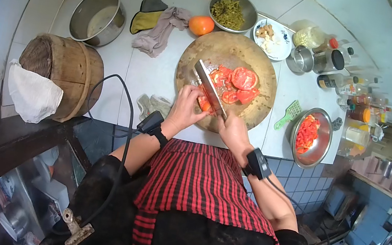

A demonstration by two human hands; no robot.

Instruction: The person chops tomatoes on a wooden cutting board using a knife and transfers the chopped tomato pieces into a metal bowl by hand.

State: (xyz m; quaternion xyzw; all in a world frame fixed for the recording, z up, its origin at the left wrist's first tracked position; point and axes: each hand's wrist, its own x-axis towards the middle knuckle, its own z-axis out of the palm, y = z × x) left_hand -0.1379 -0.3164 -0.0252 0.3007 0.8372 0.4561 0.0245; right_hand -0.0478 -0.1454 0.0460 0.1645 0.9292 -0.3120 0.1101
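My right hand [233,130] grips the handle of a cleaver [211,87], its blade slanting across a round wooden chopping board [203,45]. Curled fingers of my left hand [187,106] press on a piece of tomato [205,104] at the board's near left, close beside the blade. To the right of the cleaver lie cut tomato slices [244,79], wet with juice. Past the board's far edge sits a whole tomato [201,25]. A steel bowl [324,146] at the right holds chopped tomato [308,134].
Behind the board stand a bowl of chopped greens [228,14] and a plate [283,50] of pale pieces. Bottles and jars [330,61] crowd the right. A green slotted tool [289,114] lies nearby. Leftward are cloths [164,30], a steel pot [98,16] and a wooden barrel [76,75].
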